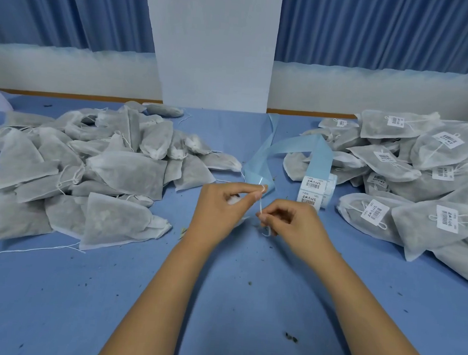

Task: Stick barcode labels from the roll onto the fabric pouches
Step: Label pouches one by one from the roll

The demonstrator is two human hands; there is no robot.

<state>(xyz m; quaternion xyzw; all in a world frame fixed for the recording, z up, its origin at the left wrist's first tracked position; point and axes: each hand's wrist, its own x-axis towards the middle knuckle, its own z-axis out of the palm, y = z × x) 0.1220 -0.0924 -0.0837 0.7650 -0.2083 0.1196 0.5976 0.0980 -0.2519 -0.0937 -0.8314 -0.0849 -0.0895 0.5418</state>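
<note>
Between the piles, left hand [222, 204] and right hand [291, 222] are both pinching a drawstring [260, 206], probably tightening it; its pouch [233, 200] is lying mostly hidden under the left palm. Label roll [315, 188] is standing just beyond, handy.

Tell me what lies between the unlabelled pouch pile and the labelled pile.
Head view: the label roll stands there, its blue backing strip curling away; nearer the camera, the left hand and right hand pinch a white string.
</note>
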